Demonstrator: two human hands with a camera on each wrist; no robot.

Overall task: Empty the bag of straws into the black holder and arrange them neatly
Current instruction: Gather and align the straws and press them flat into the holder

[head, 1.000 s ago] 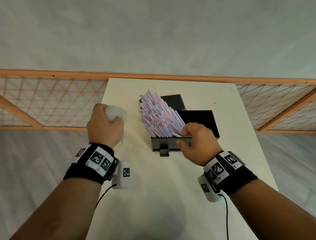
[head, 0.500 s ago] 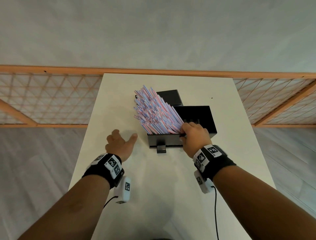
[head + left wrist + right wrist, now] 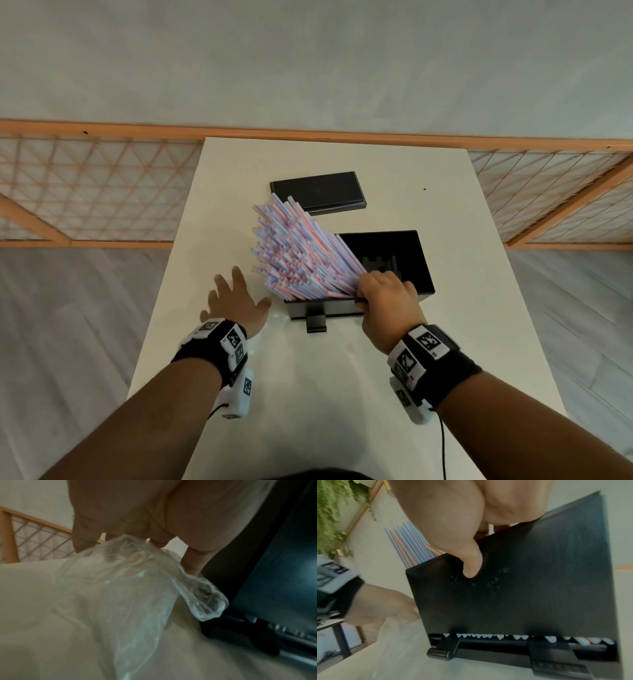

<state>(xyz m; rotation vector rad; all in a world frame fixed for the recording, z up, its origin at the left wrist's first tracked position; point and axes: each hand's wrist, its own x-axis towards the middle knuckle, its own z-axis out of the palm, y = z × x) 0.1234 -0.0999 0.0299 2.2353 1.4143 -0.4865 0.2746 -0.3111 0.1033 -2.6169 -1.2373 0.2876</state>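
A thick bunch of pink, blue and white straws (image 3: 301, 253) stands in the black holder (image 3: 407, 260) and leans out to the left. My right hand (image 3: 385, 296) grips the holder's front wall, thumb (image 3: 472, 566) on the outside and fingers over the rim against the straws. Straw tips (image 3: 505, 637) show in the slot at the holder's base. My left hand (image 3: 236, 301) is open with spread fingers, low over the table left of the holder. The crumpled clear bag (image 3: 130, 588) lies under it and reaches up to the fingers (image 3: 193, 561).
The holder's flat black lid (image 3: 318, 193) lies on the white table (image 3: 342, 394) behind the straws. A small black lever (image 3: 317, 322) juts from the holder's front. A wooden lattice railing (image 3: 96, 192) runs behind and beside the table.
My left hand, which held the balled-up bag raised in a fist, has dropped to the table and opened over the bag. The right hand stays on the holder's front.
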